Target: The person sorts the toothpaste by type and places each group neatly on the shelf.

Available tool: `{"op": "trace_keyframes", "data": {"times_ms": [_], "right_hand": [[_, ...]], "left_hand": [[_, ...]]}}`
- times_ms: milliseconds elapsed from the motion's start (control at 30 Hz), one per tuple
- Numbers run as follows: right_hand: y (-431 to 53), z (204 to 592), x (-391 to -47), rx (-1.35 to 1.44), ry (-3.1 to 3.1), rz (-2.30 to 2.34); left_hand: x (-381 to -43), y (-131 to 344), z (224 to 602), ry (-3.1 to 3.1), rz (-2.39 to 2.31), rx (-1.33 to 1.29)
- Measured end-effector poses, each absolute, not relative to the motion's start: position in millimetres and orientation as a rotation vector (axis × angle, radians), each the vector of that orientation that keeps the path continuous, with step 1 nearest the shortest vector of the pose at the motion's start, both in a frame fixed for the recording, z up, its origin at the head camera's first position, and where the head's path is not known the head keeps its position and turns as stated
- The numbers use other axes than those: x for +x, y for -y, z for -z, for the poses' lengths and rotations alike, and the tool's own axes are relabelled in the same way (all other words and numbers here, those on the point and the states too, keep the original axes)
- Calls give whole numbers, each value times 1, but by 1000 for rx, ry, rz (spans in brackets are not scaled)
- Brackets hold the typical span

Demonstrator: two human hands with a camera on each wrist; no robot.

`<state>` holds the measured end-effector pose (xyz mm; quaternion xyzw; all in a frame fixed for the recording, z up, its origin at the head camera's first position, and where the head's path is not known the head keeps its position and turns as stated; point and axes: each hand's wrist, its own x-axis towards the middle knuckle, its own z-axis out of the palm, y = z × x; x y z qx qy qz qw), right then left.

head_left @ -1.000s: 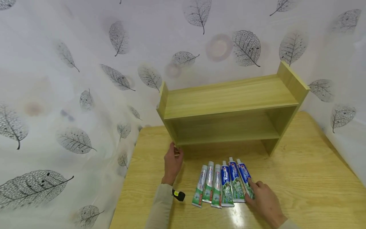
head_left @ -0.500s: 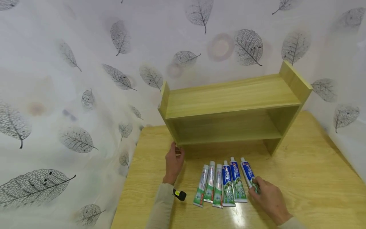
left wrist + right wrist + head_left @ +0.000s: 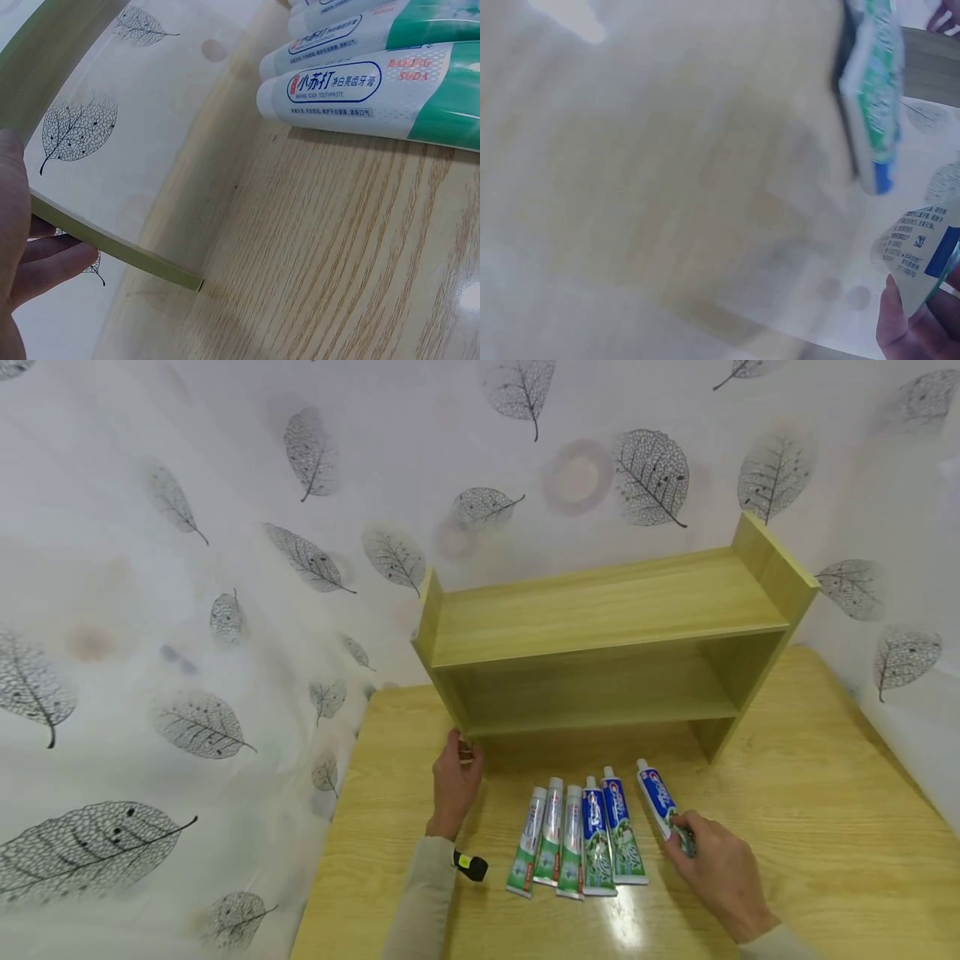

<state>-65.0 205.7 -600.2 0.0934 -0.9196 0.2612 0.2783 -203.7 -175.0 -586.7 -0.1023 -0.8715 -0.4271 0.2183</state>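
Observation:
My right hand (image 3: 722, 870) pinches a blue-and-green toothpaste tube (image 3: 657, 795) near its flat end, its cap pointing towards the shelf. In the right wrist view the fingers (image 3: 900, 330) hold the printed back of that tube (image 3: 915, 255). On the left, my left hand (image 3: 454, 785) grips the lower end of the side panel of a two-tier wooden shelf (image 3: 607, 610). The left wrist view has its fingers (image 3: 56, 262) around the panel edge (image 3: 127, 251). Between the hands lie two more blue-and-green tubes (image 3: 621, 827) and three white-and-green baking soda toothpaste tubes (image 3: 528, 839), side by side.
The shelf stands at the back of a wooden table (image 3: 817, 827), its boards bare. Behind and to the left hangs a pale leaf-patterned sheet (image 3: 225, 527). A black strap with a small device (image 3: 470, 867) is on the left wrist.
My right hand has drawn the outermost blue tube to the right, apart from the row, and now has it tilted. My left hand keeps its grip on the shelf panel.

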Motion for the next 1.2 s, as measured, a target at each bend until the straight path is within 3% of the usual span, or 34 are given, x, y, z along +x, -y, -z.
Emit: {"op": "trace_keyframes", "data": {"times_ms": [600,1200], "right_hand": [[-220,522,-76,276,2254,-651],[-222,471,-51,169,2304,-772]], "left_hand": [[-203,174,588,2413,1180,-277],[-205,175,588,2397,1152,-310]]}}
